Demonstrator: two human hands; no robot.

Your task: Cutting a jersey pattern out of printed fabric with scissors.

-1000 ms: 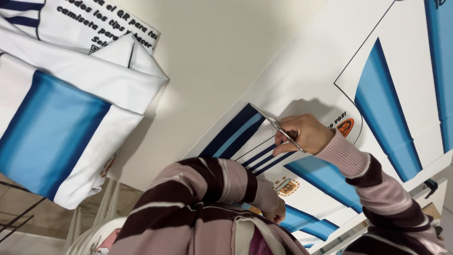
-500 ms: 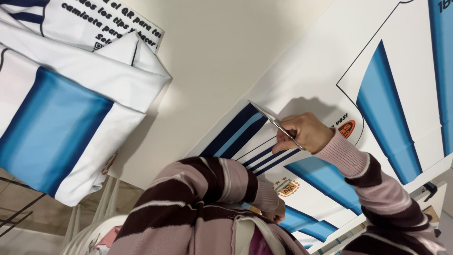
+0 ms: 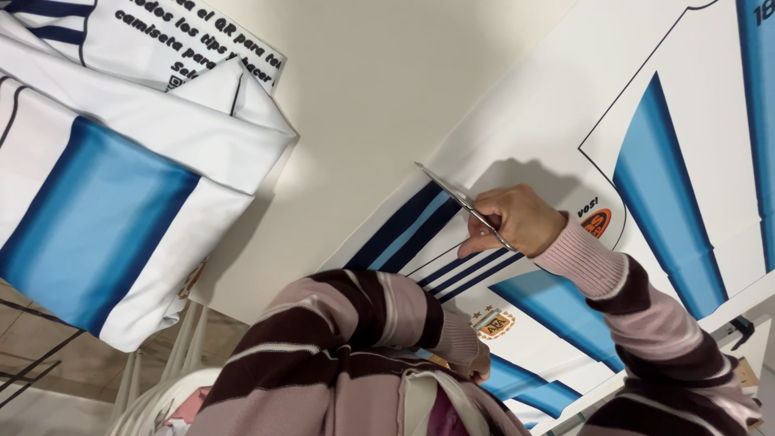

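Neither of my own hands shows in the head view. The picture is turned upside down, and a person in a brown and pink striped sweater (image 3: 339,355) fills the lower part. That person's one hand (image 3: 521,222) grips metal scissors (image 3: 454,195), whose blades point up-left at the edge of a white printed fabric sheet (image 3: 549,121) with light blue and navy stripes. Their other hand (image 3: 476,363) is mostly hidden behind the sleeve and rests on the sheet near a printed crest (image 3: 494,321).
A folded pile of white and blue fabric pieces (image 3: 121,226) lies at the left on the cream table top (image 3: 379,89). Metal table legs (image 3: 190,339) and floor show at the lower left. The table's edge with a black clamp (image 3: 739,329) is at the lower right.
The other person's scissor hand has stayed at almost the same spot on the sheet's edge; the view has shifted only slightly.
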